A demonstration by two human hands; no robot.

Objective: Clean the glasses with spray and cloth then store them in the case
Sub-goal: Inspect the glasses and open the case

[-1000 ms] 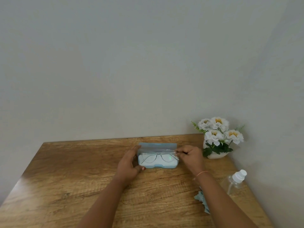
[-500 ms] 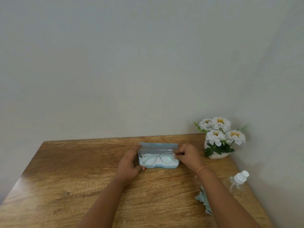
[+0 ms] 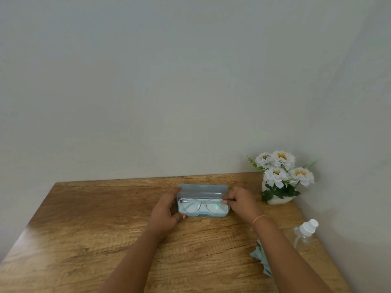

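Three items, flowers [image 3: 279, 172], spray bottle [image 3: 304, 233], cloth [image 3: 262, 259], sit right; left hand [image 3: 167, 210] grips case [image 3: 203, 190], right hand [image 3: 241, 200] pinches glasses [image 3: 201, 205].

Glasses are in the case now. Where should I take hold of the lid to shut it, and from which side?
Take the lid by its free top edge, mid-length, reaching from above and behind. It stands upright along the far side of the case, behind the glasses, so that edge should fold forward and down. The left hand grips the case's left end, steadying it.
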